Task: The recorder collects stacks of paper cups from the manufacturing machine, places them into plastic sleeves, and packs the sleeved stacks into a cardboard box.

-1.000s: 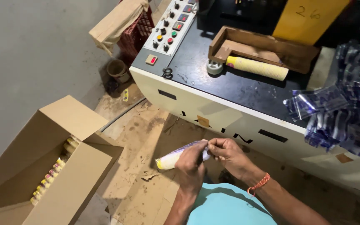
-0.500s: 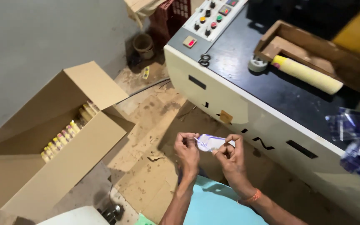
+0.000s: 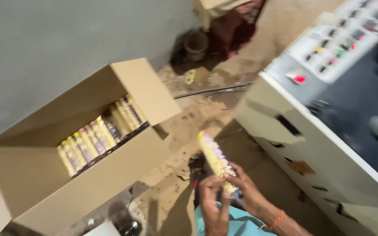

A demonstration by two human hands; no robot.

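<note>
Both my hands hold one long yellow and purple wrapped roll (image 3: 215, 158), low in the middle of the view. My left hand (image 3: 213, 205) grips its near end from below. My right hand (image 3: 246, 192) pinches the same end from the right, an orange band on that wrist. The roll points up and to the left, its far end free in the air. To the left stands an open cardboard box (image 3: 36, 183) with a row of several like rolls (image 3: 101, 133) packed side by side inside.
A white machine cabinet (image 3: 311, 148) with a button panel (image 3: 333, 48) and dark top fills the right side. The dusty floor has flattened cardboard (image 3: 176, 131), a cable (image 3: 211, 91), a small pot (image 3: 196, 43) and a red crate (image 3: 235, 26) by the grey wall.
The view has swung left, bringing the box closer. The roll, held level between both hands before, now points up toward the box, with both hands at its near end.
</note>
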